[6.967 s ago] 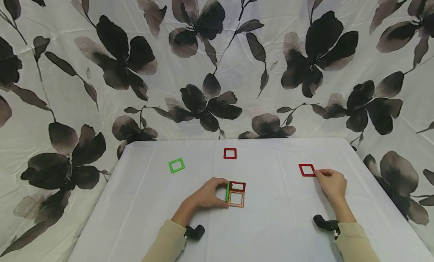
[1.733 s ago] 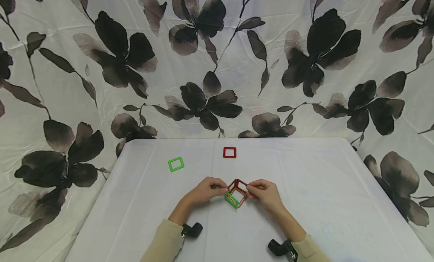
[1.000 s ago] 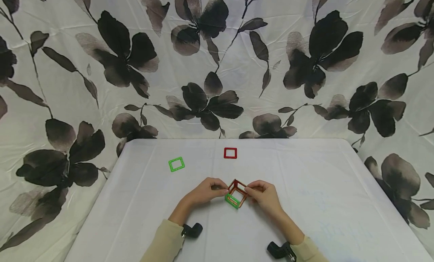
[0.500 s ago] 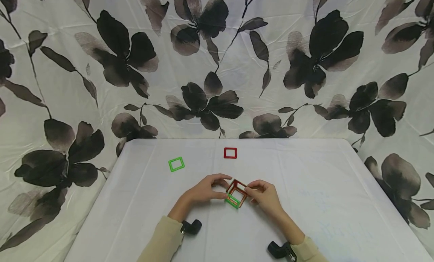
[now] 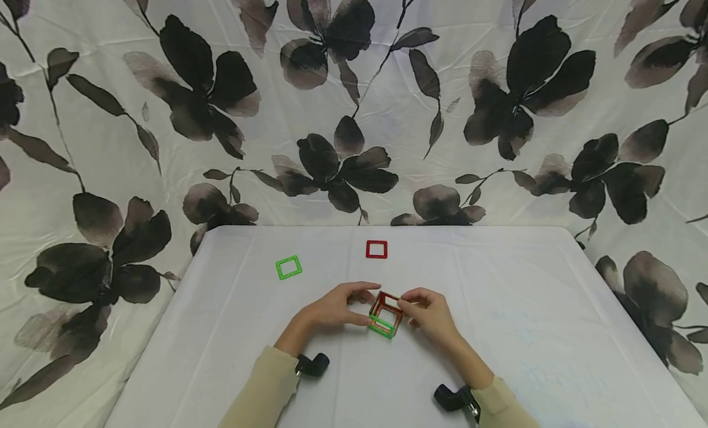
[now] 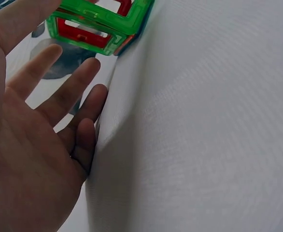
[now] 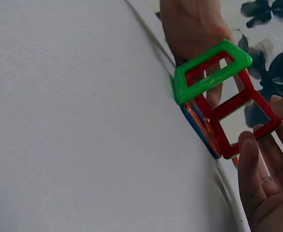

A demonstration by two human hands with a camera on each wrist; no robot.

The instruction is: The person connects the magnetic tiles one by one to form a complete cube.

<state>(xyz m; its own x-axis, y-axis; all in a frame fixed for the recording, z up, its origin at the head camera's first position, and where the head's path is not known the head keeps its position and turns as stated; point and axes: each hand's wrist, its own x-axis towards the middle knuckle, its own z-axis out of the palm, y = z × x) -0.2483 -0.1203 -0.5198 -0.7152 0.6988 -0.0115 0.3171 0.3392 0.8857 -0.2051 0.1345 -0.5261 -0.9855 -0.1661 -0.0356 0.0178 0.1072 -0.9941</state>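
- Workpiece location: the tile structure [image 5: 382, 324] stands on the white table [image 5: 343, 385], right of centre in the lower half of the head view, between the two hands.
- Right hand [image 5: 434, 314]: narrow grip. Thumb and fingers pinch the free corner of the red side tile [image 7: 263, 107], as seen at the right of the right wrist view.
- Left hand [image 5: 334, 305]: wide. Thumb and index finger bracket the left side of the structure; the thumb tip lies at the corner of the green tile [image 7: 214, 82]. Whether it touches cannot be told.
- Governing relation: in the head view, the structure lies left of and below the right-hand grip, and directly right of the left hand. Both hands are close; only the right hand clearly holds.
- Axis: the structure is near-cubic, with no evident long axis. The green tile's upper bar slopes down toward the lower right of the head view.
- Spare parts: the loose red tile [image 5: 367, 249] lies flat above the structure, the loose green tile [image 5: 291, 274] upper left of it. The left hand appears nearer to both.
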